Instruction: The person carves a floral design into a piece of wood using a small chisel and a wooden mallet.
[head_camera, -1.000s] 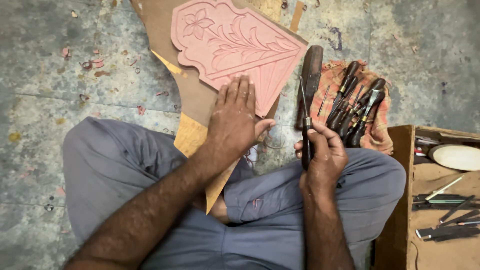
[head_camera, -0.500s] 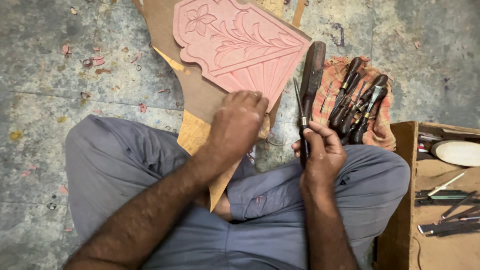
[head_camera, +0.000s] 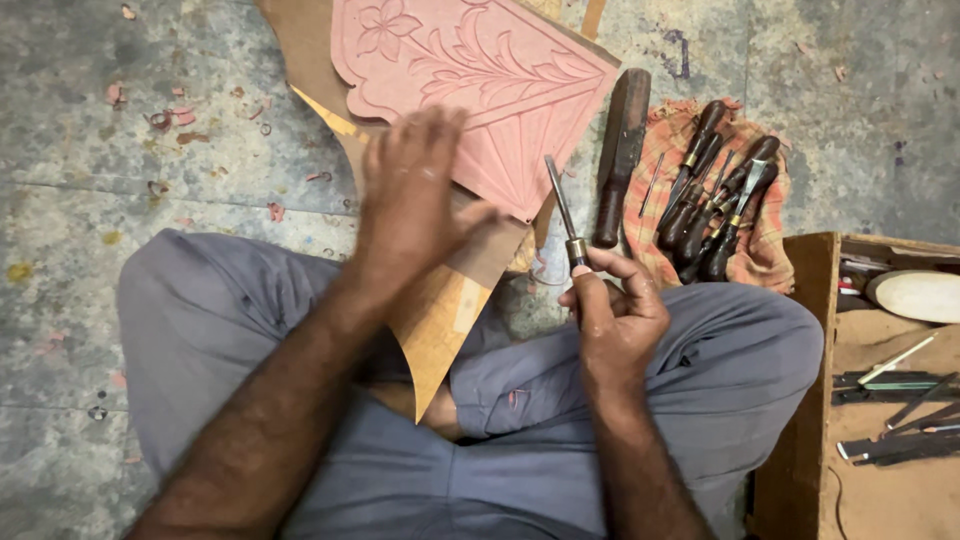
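Two bare hands are at work above the crossed legs of a person seated on a concrete floor (head_camera: 120, 150). The left hand (head_camera: 410, 205), blurred, lies over the near edge of a pink carved panel (head_camera: 480, 80), fingers close together, thumb out to the side. The right hand (head_camera: 615, 315) is curled around a chisel (head_camera: 563, 215), blade pointing up beside the panel's corner. More chisels (head_camera: 715, 205) lie on a checked cloth (head_camera: 765, 240), a dark wooden mallet (head_camera: 620, 155) just beside them.
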